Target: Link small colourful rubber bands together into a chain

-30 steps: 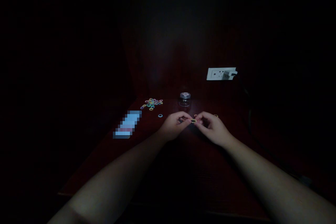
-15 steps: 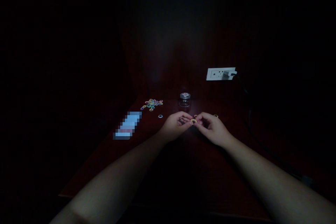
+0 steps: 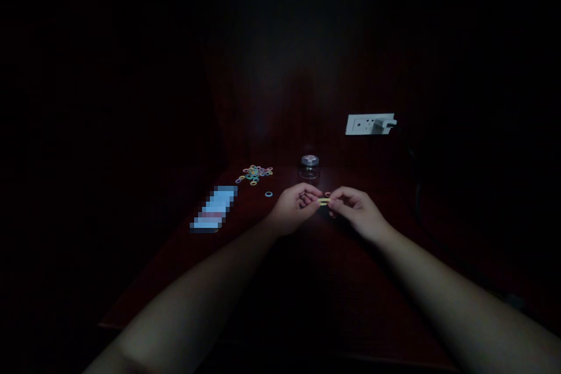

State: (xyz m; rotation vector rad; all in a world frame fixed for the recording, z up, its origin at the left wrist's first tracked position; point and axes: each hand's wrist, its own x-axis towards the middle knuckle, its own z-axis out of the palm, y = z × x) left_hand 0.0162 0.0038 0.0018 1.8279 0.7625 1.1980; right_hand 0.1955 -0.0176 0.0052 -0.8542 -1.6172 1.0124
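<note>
Between my two hands a small yellow hair tie (image 3: 324,201) is held, drawn out into a flat, narrow loop. My left hand (image 3: 296,208) pinches its left end between thumb and forefinger. Its right end is in the fingertips of my right hand (image 3: 357,212). A pink hair tie (image 3: 328,194) lies on the table just behind the fingertips. To the left of my left hand rests a single blue hair tie (image 3: 269,194). Farther back on the left is a loose pile of coloured hair ties (image 3: 255,173).
A clear lidded jar (image 3: 309,169) stands behind my hands on the dark red table (image 3: 184,280). A phone with a blurred screen (image 3: 214,208) lies at the left. On the back wall is a white socket (image 3: 370,124) with a plug, its cable running down the right side.
The yellow hair tie has gone from a round loop to a flatter, stretched shape between my fingers. My right hand has turned slightly, and the yellowish ring behind it no longer shows.
</note>
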